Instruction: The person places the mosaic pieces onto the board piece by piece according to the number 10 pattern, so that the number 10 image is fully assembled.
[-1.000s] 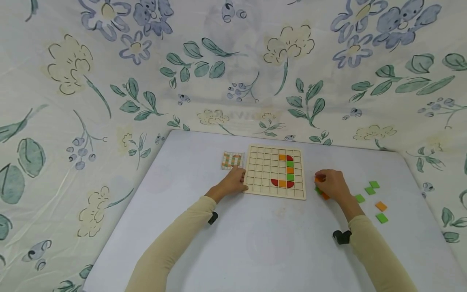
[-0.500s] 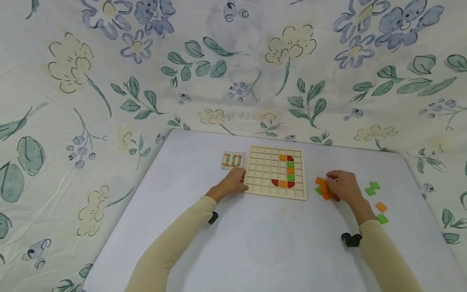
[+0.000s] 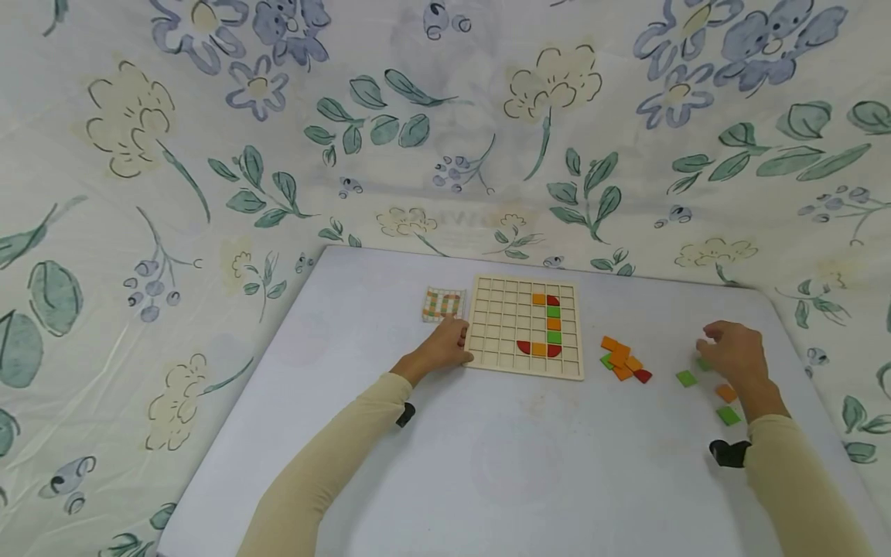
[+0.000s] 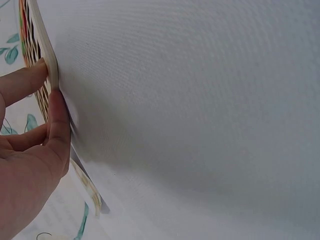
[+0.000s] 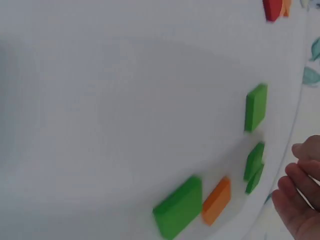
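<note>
My left hand [image 3: 442,346] grips the lower left edge of a pale wooden grid board [image 3: 500,325]; in the left wrist view its thumb and fingers pinch the board's rim [image 4: 48,45]. Red, orange and green tiles fill some cells on the board's right half in a hooked line. My right hand [image 3: 739,357] hovers over the loose green tiles at the right, overlapping one green tile [image 3: 704,363]. In the right wrist view its fingers [image 5: 295,200] are loosely bent, with nothing seen between them, beside several green tiles [image 5: 255,107] and an orange tile [image 5: 217,201].
A small checked pattern card [image 3: 437,303] lies just left of the board. A heap of orange tiles [image 3: 619,354], with a red tile [image 3: 643,376] and a green one, lies right of the board. A floral cloth [image 3: 418,155] hangs behind the white table [image 3: 487,464].
My right hand has moved from the orange heap rightward to the scattered green tiles, uncovering the heap with its red tile. The left hand stays at the board's edge.
</note>
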Motion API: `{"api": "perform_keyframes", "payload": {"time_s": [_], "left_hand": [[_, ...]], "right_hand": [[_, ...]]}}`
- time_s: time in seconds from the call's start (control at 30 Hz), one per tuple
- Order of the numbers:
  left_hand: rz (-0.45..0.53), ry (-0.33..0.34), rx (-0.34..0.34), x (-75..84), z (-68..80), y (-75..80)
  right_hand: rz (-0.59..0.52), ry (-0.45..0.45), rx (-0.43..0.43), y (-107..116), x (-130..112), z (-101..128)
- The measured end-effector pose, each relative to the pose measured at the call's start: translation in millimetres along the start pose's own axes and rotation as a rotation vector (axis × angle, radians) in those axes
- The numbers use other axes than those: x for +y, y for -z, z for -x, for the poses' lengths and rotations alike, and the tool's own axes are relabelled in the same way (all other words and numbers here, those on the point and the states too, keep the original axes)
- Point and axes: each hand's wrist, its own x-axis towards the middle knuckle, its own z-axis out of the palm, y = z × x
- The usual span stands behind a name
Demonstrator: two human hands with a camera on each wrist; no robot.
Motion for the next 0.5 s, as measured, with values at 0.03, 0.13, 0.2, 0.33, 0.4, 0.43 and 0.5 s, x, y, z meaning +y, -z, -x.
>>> {"api": "perform_keyframes", "payload": {"time_s": [0.03,0.13,0.2,0.33,0.4,0.43,0.5], "left_hand": [[0.001,0.003,-0.002,0.6,0.1,0.2],[0.003,0.008,-0.004,1.2,1.0,0.3],[0.007,0.007,-0.007,1.5,1.4,0.4],[0.018,0.006,-0.011,2.3,1.9,0.9],[0.020,0.006,-0.009,2.8,2.3,1.3],[0.018,0.008,-0.008,3.0,2.5,1.6],[0.018,0.010,-0.007,3.4,2.9,2.0]], "right_hand": [[0.004,-0.013,-0.006,3,4,0],[0.002,-0.051,-0.032,7,13,3],[-0.009,-0.079,-0.048,8,16,5],[-0.031,-0.126,-0.050,7,19,8],[-0.044,-0.136,-0.034,6,21,8],[-0.049,-0.136,-0.022,5,21,7],[-0.057,-0.138,-0.006,3,23,6]]}}
